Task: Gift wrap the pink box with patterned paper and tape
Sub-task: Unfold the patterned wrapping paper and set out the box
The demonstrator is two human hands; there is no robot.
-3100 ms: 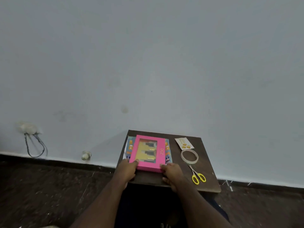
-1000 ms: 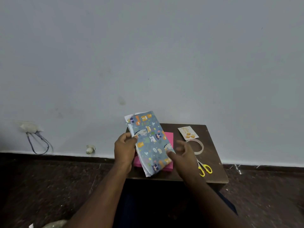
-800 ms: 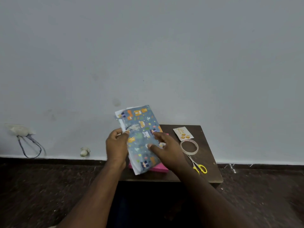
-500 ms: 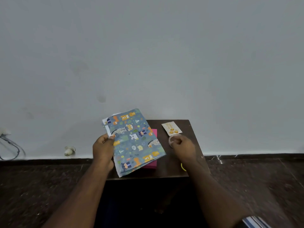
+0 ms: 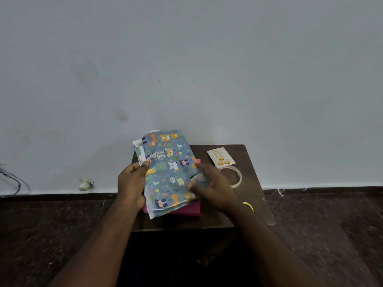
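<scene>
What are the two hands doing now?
Left hand: closed, pinching the folded blue animal-print wrapping paper.
Right hand: open, fingers spread at the paper's right edge, holding nothing.

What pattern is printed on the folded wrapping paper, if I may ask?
Cartoon animals on a blue-grey ground, seen in the head view on the wrapping paper.

left hand [image 5: 131,183]: showing bare, no glove or ring
right hand [image 5: 211,188]: showing bare, blurred
forearms: showing bare, no sleeves

A plain pale grey wall [image 5: 186,59] meets a dark speckled floor [image 5: 41,235], with a small dark wooden table [image 5: 255,199] against it.
</scene>
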